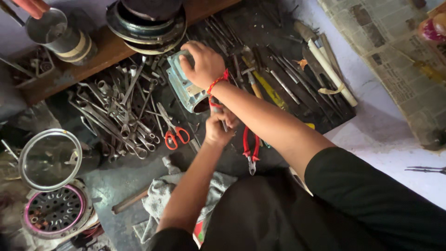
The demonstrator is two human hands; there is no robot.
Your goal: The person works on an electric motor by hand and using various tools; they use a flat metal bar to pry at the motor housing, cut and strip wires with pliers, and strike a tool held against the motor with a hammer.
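Red-handled scissors point(173, 128) lie beside piled wrenches point(116, 116); red pliers point(251, 149) nearby.

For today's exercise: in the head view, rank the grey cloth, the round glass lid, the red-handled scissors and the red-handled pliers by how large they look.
1. Grey cloth, largest, though partly hidden by the left arm.
2. Glass lid.
3. Scissors and pliers: these look about alike, and the right arm covers the pliers' handle tops, so no ranking between them.

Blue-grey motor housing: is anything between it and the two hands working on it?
Nothing visible. The right hand rests directly on the blue-grey motor housing; the left hand holds a small tool at its lower end, where contact is hidden.
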